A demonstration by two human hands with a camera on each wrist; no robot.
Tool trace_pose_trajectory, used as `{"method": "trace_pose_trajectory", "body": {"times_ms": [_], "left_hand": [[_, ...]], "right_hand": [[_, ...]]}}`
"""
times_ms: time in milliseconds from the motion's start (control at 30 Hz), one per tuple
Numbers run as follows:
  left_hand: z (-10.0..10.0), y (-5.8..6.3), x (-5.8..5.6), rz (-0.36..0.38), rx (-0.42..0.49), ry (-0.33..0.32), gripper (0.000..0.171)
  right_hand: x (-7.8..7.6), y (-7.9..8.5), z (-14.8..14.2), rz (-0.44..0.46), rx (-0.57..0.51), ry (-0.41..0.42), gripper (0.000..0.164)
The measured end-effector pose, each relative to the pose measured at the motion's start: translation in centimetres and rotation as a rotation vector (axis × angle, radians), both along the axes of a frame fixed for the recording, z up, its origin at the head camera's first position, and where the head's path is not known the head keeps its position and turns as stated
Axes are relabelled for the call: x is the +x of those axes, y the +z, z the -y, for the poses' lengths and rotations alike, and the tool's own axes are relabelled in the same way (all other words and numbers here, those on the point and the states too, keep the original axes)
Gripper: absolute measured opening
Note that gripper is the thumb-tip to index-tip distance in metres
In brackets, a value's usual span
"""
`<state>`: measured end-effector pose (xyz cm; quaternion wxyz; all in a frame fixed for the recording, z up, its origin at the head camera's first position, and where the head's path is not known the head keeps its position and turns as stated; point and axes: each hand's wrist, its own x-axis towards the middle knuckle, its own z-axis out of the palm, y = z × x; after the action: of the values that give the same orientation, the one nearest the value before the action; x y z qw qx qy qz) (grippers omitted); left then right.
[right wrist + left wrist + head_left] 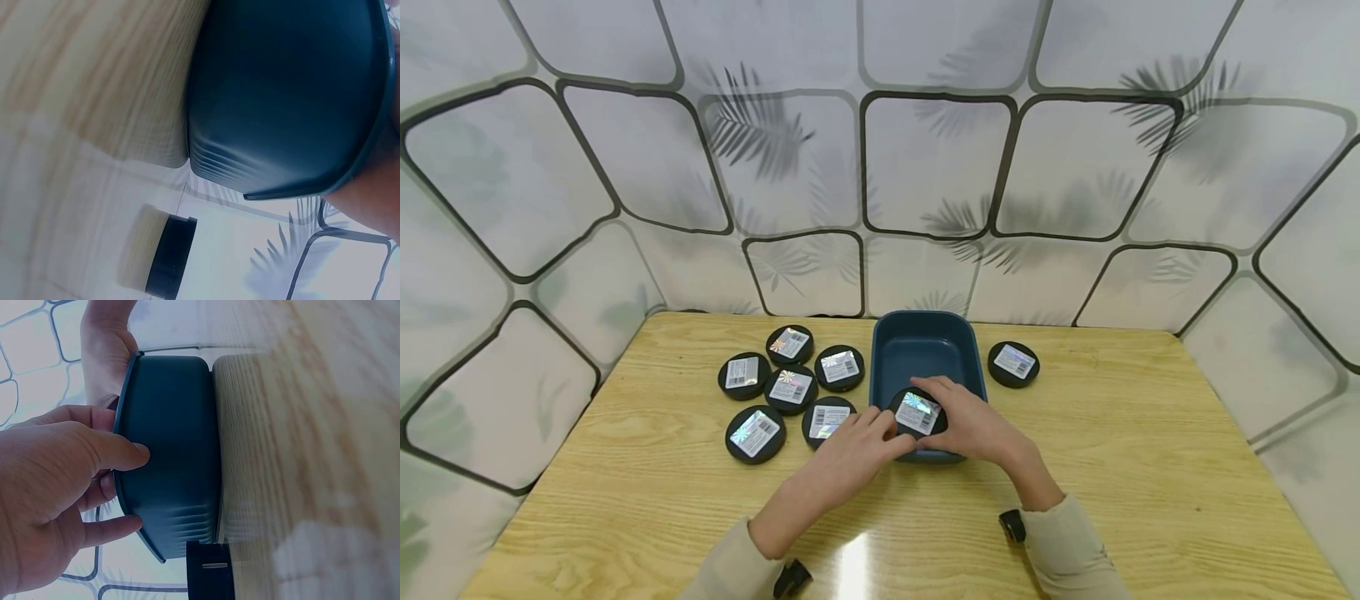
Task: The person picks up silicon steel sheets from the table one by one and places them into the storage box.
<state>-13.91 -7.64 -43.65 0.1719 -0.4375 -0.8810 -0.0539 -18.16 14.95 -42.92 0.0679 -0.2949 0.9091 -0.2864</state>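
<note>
A blue plastic bin (922, 354) stands on the table in front of me. Over its near end, my right hand (976, 423) grips a black round disc (917, 413) by its edge, the white, shiny label facing up. My left hand (856, 446) is at the bin's near left corner, fingertips close to the disc's left edge. In the left wrist view, its thumb lies on the bin's outer wall (175, 425) while other fingers reach behind the rim. The right wrist view shows mostly the bin's outside (281, 94); the right fingers are hidden there.
Several similar labelled discs (791, 389) lie grouped left of the bin, one (829, 422) just beyond the left hand. A single disc (1013, 364) sits to the bin's right. Behind the wooden table (1120, 467) hangs a patterned backdrop (936, 167).
</note>
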Motion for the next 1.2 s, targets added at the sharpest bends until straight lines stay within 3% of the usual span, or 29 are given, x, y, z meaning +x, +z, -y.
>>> {"method": "trace_pose_trajectory", "body": {"times_ms": [600,1200], "left_hand": [[0.11,-0.28,-0.14,0.002,0.012,-0.013,0.022],[0.08,-0.26,-0.12,-0.045,0.004,-0.022,0.02]], "right_hand": [[0.16,0.2,0.05,0.059,-0.016,-0.012,0.08],[0.22,0.12,0.3,0.086,-0.05,-0.026,0.051]]}}
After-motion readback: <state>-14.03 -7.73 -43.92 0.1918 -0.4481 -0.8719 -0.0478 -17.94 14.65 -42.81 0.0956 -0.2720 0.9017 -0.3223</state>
